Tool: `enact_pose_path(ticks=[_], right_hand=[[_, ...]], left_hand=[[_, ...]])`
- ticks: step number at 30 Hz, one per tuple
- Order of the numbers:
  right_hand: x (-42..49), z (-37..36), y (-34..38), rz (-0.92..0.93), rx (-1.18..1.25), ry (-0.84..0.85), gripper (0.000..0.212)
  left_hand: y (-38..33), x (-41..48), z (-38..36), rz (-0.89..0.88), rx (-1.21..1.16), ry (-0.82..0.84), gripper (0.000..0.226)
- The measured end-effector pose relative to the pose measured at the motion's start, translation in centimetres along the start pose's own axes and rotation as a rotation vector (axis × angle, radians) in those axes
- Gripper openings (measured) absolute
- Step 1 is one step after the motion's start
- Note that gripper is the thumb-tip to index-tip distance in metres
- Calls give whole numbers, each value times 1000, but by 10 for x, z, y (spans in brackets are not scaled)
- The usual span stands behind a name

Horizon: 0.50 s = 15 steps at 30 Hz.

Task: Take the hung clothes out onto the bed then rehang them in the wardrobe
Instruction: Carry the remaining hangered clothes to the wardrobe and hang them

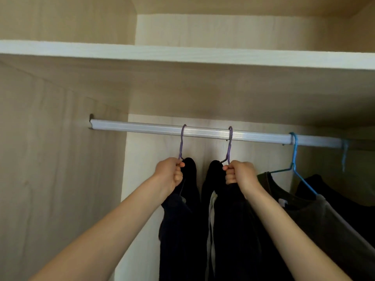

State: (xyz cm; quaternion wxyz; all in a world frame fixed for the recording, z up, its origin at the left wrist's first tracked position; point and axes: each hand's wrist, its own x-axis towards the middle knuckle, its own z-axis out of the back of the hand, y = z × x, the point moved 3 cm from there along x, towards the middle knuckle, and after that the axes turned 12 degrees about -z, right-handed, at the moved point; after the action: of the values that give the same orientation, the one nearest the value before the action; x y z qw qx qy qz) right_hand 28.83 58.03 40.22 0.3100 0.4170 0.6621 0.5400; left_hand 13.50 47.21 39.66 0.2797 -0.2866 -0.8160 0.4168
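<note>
Ribbed, glossy metal rail (203, 132), matt pale wood-grain wardrobe wall (50, 159), dark soft cloth garments (233, 230).

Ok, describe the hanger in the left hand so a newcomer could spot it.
Find the silver rail under the wardrobe shelf. Four hooks sit on it; take the leftmost, a purple hanger carrying dark clothes. The left hand grips it; the next purple one is in the right hand.

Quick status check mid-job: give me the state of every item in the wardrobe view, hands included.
Left hand: closed on left purple hanger.
Right hand: closed on right purple hanger.
Left purple hanger: hooked on rail, dark garment on it.
Right purple hanger: hooked on rail, dark garment on it.
Blue hanger: hooked on rail, olive shirt on it.
Rail: mounted, left stretch bare.
</note>
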Motion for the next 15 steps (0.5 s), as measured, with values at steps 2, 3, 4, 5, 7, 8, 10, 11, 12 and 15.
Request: enact_pose_path(ticks=[2,3,4,5,7,8,10,11,12,15], right_hand=[[3,1,-8,-11,-3,2,32],[4,0,-10,-9,-1,3,32],[6,-2,-10,-9,-7,1,32],[6,-4,-10,-4,-17,-7,32],[4,-5,-8,19,-59,-33,31],[1,-5,-6,32,-100,-48,31],[-8,-3,0,115,-315,-93,31],[-15,-2,5,194,-520,-163,31],[-23,-3,11,308,-749,-279,29],[-50,-23,29,716,-963,-529,32]], left_hand=[[4,2,4,10,-12,-10,30],[5,4,5,10,-16,-6,30],[6,4,5,7,-18,1,30],[7,3,5,-1,-16,8,30],[7,1,5,-22,31,49,30],[5,2,7,-39,108,82,30],[-7,3,14,-134,446,181,28],[-18,7,21,-259,719,226,28],[-32,10,29,-445,1014,243,29],[-83,16,49,-1115,1440,106,27]])
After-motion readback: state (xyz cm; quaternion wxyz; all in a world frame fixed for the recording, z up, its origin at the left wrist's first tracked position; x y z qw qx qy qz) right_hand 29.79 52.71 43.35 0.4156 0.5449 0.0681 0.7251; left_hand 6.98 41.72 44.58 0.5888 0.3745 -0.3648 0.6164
